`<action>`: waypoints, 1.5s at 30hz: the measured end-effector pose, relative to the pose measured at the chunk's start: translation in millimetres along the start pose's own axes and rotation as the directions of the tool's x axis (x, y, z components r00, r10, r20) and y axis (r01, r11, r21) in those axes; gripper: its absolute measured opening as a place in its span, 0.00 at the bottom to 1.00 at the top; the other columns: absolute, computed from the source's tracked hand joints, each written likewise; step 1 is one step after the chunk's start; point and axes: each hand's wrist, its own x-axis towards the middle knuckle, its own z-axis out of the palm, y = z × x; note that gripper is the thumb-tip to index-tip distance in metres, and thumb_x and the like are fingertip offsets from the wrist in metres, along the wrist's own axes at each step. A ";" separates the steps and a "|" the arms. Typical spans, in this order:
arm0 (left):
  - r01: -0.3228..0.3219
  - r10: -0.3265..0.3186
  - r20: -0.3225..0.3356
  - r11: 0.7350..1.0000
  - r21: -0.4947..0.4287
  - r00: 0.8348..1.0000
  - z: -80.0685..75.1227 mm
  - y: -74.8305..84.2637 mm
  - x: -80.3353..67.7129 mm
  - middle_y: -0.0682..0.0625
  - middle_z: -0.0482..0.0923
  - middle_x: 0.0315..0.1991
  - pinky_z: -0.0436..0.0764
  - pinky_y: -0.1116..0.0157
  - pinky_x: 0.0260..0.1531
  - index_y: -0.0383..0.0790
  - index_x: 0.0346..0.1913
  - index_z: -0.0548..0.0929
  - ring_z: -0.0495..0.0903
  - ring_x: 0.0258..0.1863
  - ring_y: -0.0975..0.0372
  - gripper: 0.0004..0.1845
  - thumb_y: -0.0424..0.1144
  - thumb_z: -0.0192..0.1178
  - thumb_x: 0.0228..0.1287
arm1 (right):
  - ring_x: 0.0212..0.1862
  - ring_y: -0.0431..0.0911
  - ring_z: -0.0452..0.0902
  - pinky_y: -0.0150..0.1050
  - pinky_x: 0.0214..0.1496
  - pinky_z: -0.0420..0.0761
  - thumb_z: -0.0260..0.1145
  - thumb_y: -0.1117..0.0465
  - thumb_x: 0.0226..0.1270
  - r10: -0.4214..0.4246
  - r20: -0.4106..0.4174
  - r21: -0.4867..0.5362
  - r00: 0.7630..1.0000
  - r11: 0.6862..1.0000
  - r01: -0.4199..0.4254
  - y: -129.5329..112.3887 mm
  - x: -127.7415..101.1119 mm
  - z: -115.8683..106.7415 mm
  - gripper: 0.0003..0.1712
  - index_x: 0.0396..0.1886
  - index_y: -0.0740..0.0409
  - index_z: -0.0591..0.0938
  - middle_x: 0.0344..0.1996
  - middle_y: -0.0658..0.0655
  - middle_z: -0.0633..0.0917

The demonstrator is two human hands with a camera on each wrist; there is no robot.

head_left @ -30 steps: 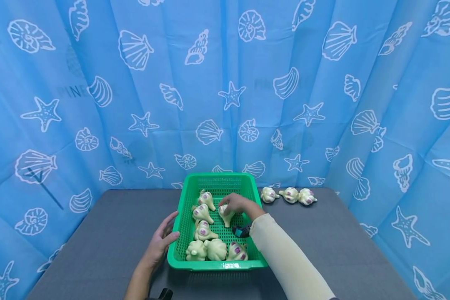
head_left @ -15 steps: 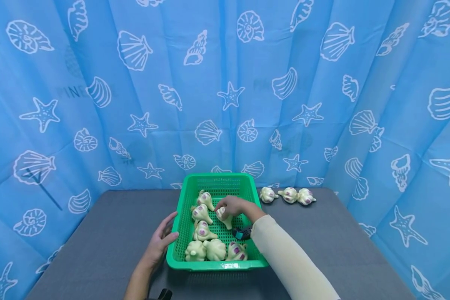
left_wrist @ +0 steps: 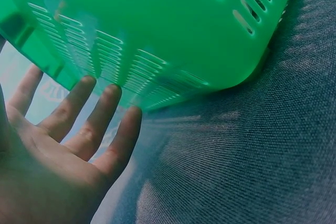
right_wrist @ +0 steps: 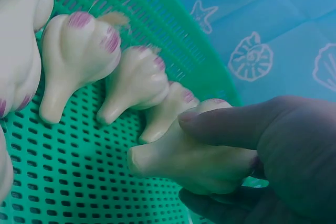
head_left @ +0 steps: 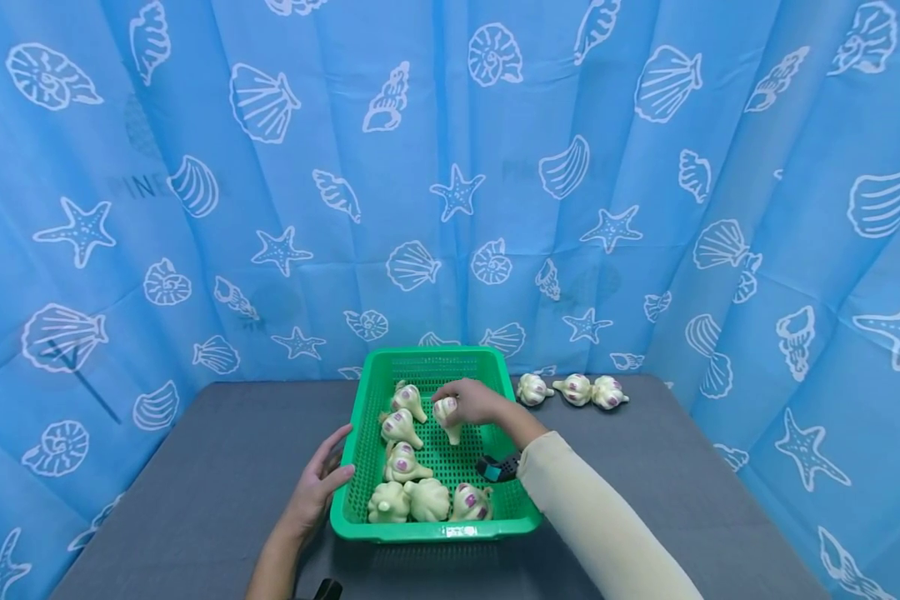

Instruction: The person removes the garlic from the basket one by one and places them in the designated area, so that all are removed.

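Observation:
My right hand (head_left: 474,402) grips a garlic bulb (head_left: 447,417) over the floor of the green basket (head_left: 412,531). In the right wrist view the thumb lies across the top of this bulb and fingers curl under it, its stem pointing away from the palm. My left hand (head_left: 321,481) is at the basket's left side, fingers extended; the left wrist view shows its fingertips (left_wrist: 111,91) right at the slotted wall. Along the basket's left side sit three bulbs, among them a purple-marked garlic bulb (right_wrist: 79,51), and several more line the near end.
Three garlic bulbs lie on the grey tabletop right of the basket, the nearest-left garlic bulb (head_left: 532,389) close to its rim. A blue shell-print curtain (head_left: 450,250) hangs behind and at both sides of the grey table (head_left: 217,483).
My right hand first shifts slightly left with the garlic bulb, then draws it up and toward the basket's far end. The left hand stays at the basket's side.

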 end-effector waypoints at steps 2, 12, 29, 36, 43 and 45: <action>-0.003 0.003 0.006 1.000 0.000 1.000 -0.2 0.0 -0.3 0.32 0.55 0.71 0.77 0.62 0.48 0.42 0.76 0.56 0.59 0.67 0.41 0.33 0.31 0.52 0.71 | 0.59 0.55 0.73 0.46 0.48 0.77 0.70 0.67 0.62 -0.020 -0.019 0.008 1.000 1.000 0.020 -3.0 -3.8 -3.8 0.25 0.60 0.57 0.80 0.58 0.58 0.78; -0.007 0.007 0.010 1.000 0.011 1.000 -0.3 0.0 -0.5 0.33 0.55 0.71 0.77 0.62 0.48 0.43 0.76 0.56 0.70 0.60 0.64 0.33 0.31 0.52 0.71 | 0.59 0.56 0.73 0.45 0.46 0.76 0.70 0.66 0.61 -0.056 -0.096 0.023 0.994 0.998 0.058 -11.3 -21.7 -18.1 0.26 0.61 0.56 0.79 0.60 0.60 0.77; -0.020 0.020 0.012 0.999 0.032 1.000 0.0 -0.8 -0.7 0.34 0.52 0.73 0.77 0.64 0.48 0.42 0.76 0.55 0.58 0.68 0.41 0.33 0.31 0.52 0.71 | 0.36 0.46 0.78 0.40 0.32 0.77 0.73 0.67 0.58 -0.035 -0.281 0.080 0.959 0.995 0.059 -0.4 -54.9 -37.6 0.36 0.67 0.57 0.72 0.47 0.61 0.80; -0.016 0.015 0.014 0.999 0.031 1.000 0.6 0.9 -1.3 0.34 0.52 0.73 0.77 0.64 0.48 0.42 0.76 0.55 0.58 0.68 0.41 0.33 0.32 0.52 0.71 | 0.34 0.46 0.76 0.41 0.31 0.76 0.73 0.66 0.58 -0.022 -0.361 0.061 0.932 0.997 0.047 7.5 -65.0 -38.9 0.39 0.70 0.54 0.70 0.54 0.63 0.78; 0.003 -0.003 0.004 1.000 0.028 1.000 0.5 1.3 -2.0 0.34 0.52 0.73 0.76 0.64 0.48 0.43 0.76 0.55 0.58 0.68 0.42 0.33 0.32 0.51 0.72 | 0.39 0.50 0.78 0.41 0.34 0.76 0.73 0.66 0.58 -0.047 -0.443 0.065 0.895 0.994 0.084 12.0 -67.3 -41.5 0.40 0.70 0.57 0.69 0.58 0.63 0.77; 0.000 0.000 0.007 1.000 0.031 1.000 0.9 1.2 -1.8 0.34 0.52 0.73 0.76 0.64 0.48 0.43 0.76 0.55 0.59 0.67 0.42 0.33 0.32 0.51 0.72 | 0.40 0.51 0.78 0.41 0.35 0.76 0.73 0.66 0.58 -0.048 -0.469 0.075 0.882 0.993 0.094 13.8 -67.4 -42.2 0.40 0.70 0.58 0.69 0.57 0.64 0.77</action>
